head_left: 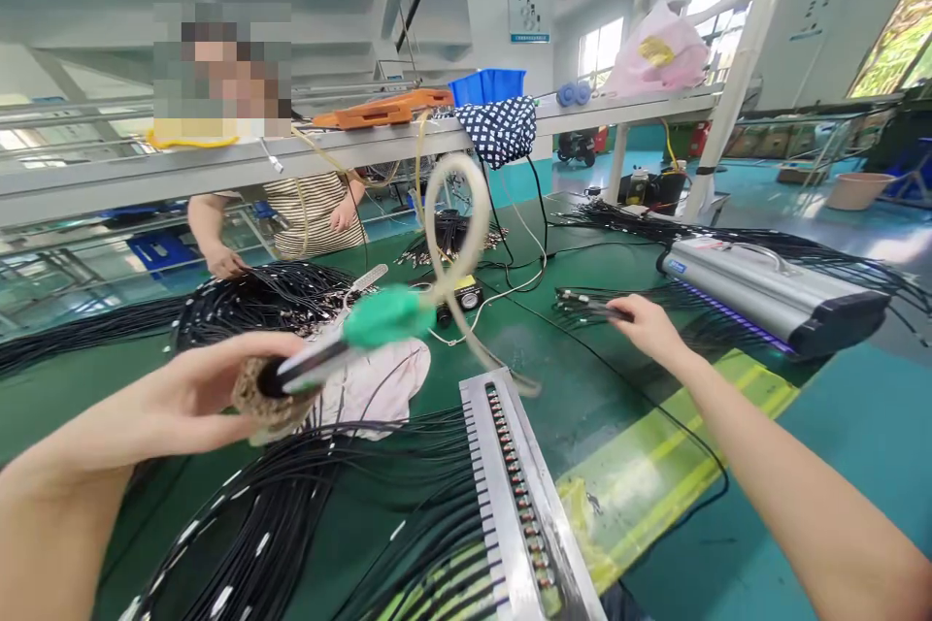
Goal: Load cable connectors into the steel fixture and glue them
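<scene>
1. Head view, lower left of frame: the left hand [167, 398] is curled, gripping a slim black-and-silver pen-shaped tool [313, 364] with a green plastic collar [385, 315]. Its long axis points to the upper right. A beige loop of rubber hose [455, 223] rises from the collar.
2. Centre right of frame: the right hand [651, 325] has its fingers pressed together, pinching thin black cables [589, 306], near a silver aluminium lamp housing [772, 296].

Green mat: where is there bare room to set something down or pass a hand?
The widest bare patch is the green mat between the metal comb and the silver UV lamp, though one thin cable crosses it. It is crowded at lower left, where black cables pile up, and around the lamp, where more cables spread.
</scene>
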`<state>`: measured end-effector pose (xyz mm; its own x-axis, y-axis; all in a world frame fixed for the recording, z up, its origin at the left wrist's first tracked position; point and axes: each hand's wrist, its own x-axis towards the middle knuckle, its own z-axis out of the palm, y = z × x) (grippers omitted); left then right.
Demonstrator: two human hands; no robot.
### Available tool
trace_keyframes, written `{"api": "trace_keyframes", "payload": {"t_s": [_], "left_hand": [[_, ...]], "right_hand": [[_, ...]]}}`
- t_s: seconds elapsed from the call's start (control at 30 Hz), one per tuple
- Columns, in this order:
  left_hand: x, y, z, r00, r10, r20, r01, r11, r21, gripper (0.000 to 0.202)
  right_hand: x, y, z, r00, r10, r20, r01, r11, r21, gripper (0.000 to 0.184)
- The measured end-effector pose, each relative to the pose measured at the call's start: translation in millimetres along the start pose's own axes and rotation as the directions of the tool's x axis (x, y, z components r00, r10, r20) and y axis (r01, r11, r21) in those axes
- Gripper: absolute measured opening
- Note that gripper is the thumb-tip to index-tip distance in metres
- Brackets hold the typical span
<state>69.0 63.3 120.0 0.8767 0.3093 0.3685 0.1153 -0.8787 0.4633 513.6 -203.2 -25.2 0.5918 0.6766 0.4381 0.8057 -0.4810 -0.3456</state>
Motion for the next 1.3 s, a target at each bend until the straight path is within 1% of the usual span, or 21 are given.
{"api": "trace_keyframes", "payload": {"t_s": [0.03,0.13,0.2,0.27,0.3,0.33,0.37,0.43,0.5,0.57,0.63,0.7,0.77,0.83,0.9,0.97,1.0,1.03,1.13,1.2,1.3], "left_hand": [[-3,-2,-2.8,0.998,-0.063,-0.02,0.061,0.995,-0.078,0.042],[3,7,5.1,0.975,-0.135,0.178,0.182,0.943,-0.277,0.056],[14,22,23.5,0.979,-0.103,0.173,0.157,0.929,-0.335,0.057],[25,44,49.0,0.992,0.008,0.127,0.037,0.937,-0.348,0.056],[28,56,63.0,0.989,0.081,0.122,-0.039,0.95,-0.309,0.055],[31,68,77.1,0.976,0.16,0.151,-0.12,0.962,-0.245,0.056],[32,81,90.8,0.952,0.242,0.186,-0.212,0.963,-0.167,0.057],[32,102,114.4,0.898,0.342,0.278,-0.363,0.931,0.029,0.061],[31,115,130.3,0.87,0.37,0.326,-0.439,0.882,0.171,0.063],[33,116,136.3,0.884,0.348,0.311,-0.426,0.874,0.234,0.062],[39,104,132.5,0.916,0.29,0.277,-0.366,0.886,0.283,0.058],[48,79,122.2,0.941,0.219,0.258,-0.308,0.871,0.382,0.051],[57,46,110.9,0.957,0.134,0.256,-0.252,0.818,0.516,0.044],[65,10,104.9,0.977,0.047,0.209,-0.177,0.721,0.67,0.043],[74,-24,108.1,0.995,-0.044,0.091,-0.039,0.66,0.75,0.042],[82,-53,120.9,0.987,-0.149,0.057,0.053,0.646,0.762,0.048],[86,-65,129.7,0.981,-0.186,0.06,0.076,0.645,0.76,0.053],[89,-76,139.1,0.965,-0.238,0.109,0.077,0.658,0.749,0.055],[92,-94,161.5,0.922,-0.304,0.24,0.044,0.697,0.716,0.061],[90,-94,166.2,0.953,-0.236,0.19,0.051,0.742,0.668,0.07],[82,-75,160.9,0.995,-0.068,0.075,0.018,0.846,0.532,0.082]], "right_hand": [[-6,-7,6,0.999,-0.02,0.05,0.021,1.0,-0.017,0.029],[-35,-39,11,0.986,-0.067,0.151,0.078,0.995,-0.064,0.049],[-61,-67,1,0.981,-0.102,0.165,0.116,0.99,-0.077,0.047],[-86,-98,-16,0.971,-0.153,0.182,0.161,0.987,-0.029,0.021],[-97,-114,-25,0.963,-0.173,0.205,0.148,0.98,0.13,0.022],[-106,-129,-31,0.954,-0.182,0.236,0.096,0.937,0.335,0.027],[-112,-142,-35,0.936,-0.221,0.274,0.051,0.856,0.515,0.036],[-120,-162,-34,0.928,-0.272,0.255,-0.026,0.635,0.772,0.061],[-122,-173,-24,0.938,-0.27,0.218,-0.079,0.446,0.892,0.068],[-122,-174,-16,0.954,-0.212,0.21,-0.144,0.288,0.947,0.061],[-120,-165,-16,0.972,-0.12,0.201,-0.186,0.129,0.974,0.053],[-119,-148,-25,0.987,0.0,0.161,-0.161,0.013,0.987,0.043],[-118,-126,-39,0.983,0.126,0.133,-0.128,-0.042,0.991,0.032],[-121,-104,-49,0.964,0.217,0.154,-0.136,-0.097,0.986,0.025],[-125,-88,-52,0.945,0.259,0.198,-0.157,-0.171,0.973,0.024],[-131,-78,-48,0.933,0.273,0.233,-0.17,-0.236,0.957,0.027],[-134,-75,-44,0.928,0.281,0.245,-0.172,-0.26,0.95,0.029],[-136,-73,-40,0.923,0.29,0.253,-0.171,-0.28,0.945,0.03],[-141,-70,-30,0.923,0.29,0.254,-0.153,-0.328,0.932,0.032],[-142,-69,-27,0.932,0.269,0.241,-0.141,-0.344,0.928,0.031],[-141,-70,-29,0.943,0.236,0.234,-0.143,-0.346,0.927,0.032]]}}
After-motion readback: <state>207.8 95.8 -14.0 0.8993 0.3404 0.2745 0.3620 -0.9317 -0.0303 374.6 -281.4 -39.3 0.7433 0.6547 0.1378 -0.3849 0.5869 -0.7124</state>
